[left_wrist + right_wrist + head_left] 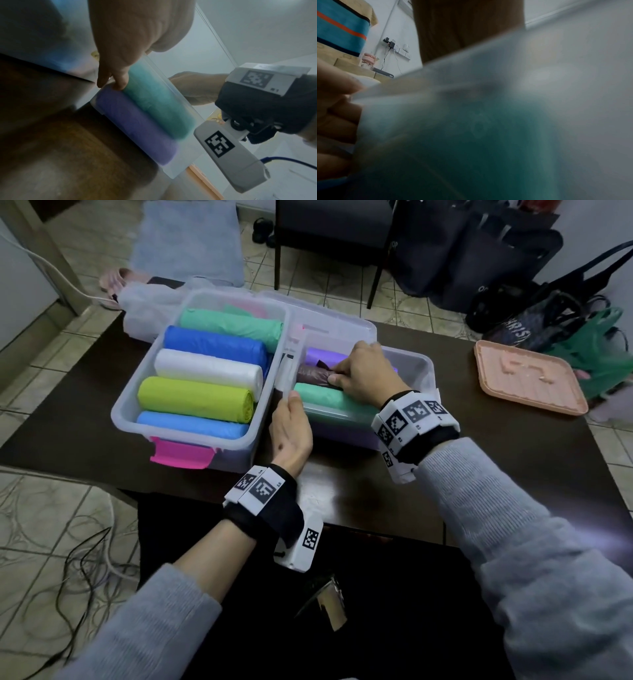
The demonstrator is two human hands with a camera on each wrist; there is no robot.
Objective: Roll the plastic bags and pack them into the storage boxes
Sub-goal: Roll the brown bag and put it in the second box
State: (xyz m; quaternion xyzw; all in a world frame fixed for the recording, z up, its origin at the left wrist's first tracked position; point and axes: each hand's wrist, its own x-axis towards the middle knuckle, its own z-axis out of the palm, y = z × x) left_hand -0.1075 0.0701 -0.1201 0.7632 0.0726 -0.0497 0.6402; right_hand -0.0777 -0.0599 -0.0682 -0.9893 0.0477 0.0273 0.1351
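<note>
Two clear storage boxes stand side by side on a dark table. The left box holds several rolled bags in green, blue, white, lime and light blue. In the right box lie a purple roll, a dark brown roll and a teal roll. My right hand reaches into this box and pinches the dark brown roll at its end. My left hand grips the right box's near left corner, thumb on the rim. The left wrist view shows the teal roll above a second purple roll through the wall.
A pink tray lies at the table's right end. A clear loose bag sits behind the left box, and a clear lid behind the right one. Dark tote bags and a chair stand on the floor beyond; cables trail at the left.
</note>
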